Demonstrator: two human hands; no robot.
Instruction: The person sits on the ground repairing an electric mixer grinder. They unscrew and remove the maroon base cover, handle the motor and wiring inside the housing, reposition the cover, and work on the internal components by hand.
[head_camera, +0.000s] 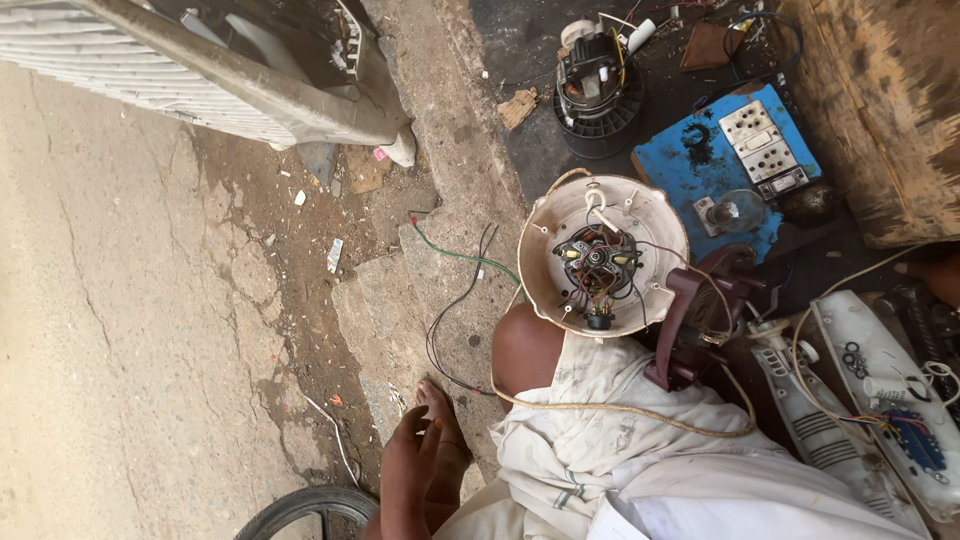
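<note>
What looks like my left hand (425, 465) lies low in the middle of the view, fingers together and pointing away from me, beside the stone kerb (450, 150); it holds nothing that I can see. My right hand is out of view. Just beyond my bent knee (525, 345), wrapped in white cloth, sits a round cream fan housing (555, 285) with its motor (598, 262) and wires exposed. A cream cord (600, 407) runs across my lap.
A black motor unit (595, 95) stands farther off. To its right are a blue board with white sockets (680, 165), a glass bulb (735, 208), a maroon bracket (700, 320), opened white casings (880, 390), and a wooden box (880, 100). Loose green and black wires (460, 275) cross the kerb. A tyre (300, 505) shows at bottom.
</note>
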